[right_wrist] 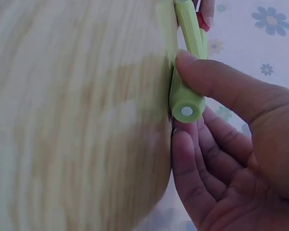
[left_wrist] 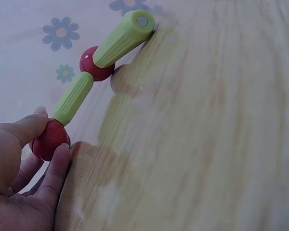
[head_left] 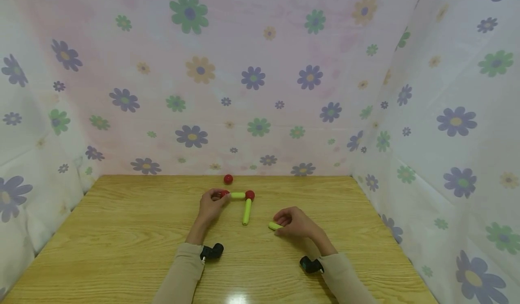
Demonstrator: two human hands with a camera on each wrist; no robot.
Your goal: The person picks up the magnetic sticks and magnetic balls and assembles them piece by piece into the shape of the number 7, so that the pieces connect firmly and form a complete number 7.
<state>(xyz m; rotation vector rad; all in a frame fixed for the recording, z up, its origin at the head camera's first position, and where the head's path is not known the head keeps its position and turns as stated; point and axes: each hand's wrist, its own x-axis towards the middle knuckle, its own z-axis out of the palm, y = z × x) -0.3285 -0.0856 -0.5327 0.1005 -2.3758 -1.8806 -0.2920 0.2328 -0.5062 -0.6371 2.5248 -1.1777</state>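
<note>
Desk set-up, op's view. Your L grip [head_left: 211,208] pinches the near ball [left_wrist: 49,139], a red sphere, btwn thumb and fingers; in the head view the hand partly hides it. From that ball the link rod [head_left: 238,195], lt green, runs to 3 o'clock and joins the corner ball [head_left: 250,195], also red. The free rod [head_left: 246,212], same green, extends from the corner ball btwn 6 and 7 o'clock, a grey disc in its end. Your R grip [head_left: 298,223] holds the third rod [head_left: 275,226], thumb pressed on it, approx 4 to 5 o'clock of the corner ball and apart from the joined pcs; full finger wrap hidden. The loose ball [head_left: 228,179], red, sits on the desk [head_left: 122,227] at 12 o'clock of your L grip, nr the flowered cloth [head_left: 219,47]. Blk wrist cams [head_left: 212,251] sit at both cuffs.
</note>
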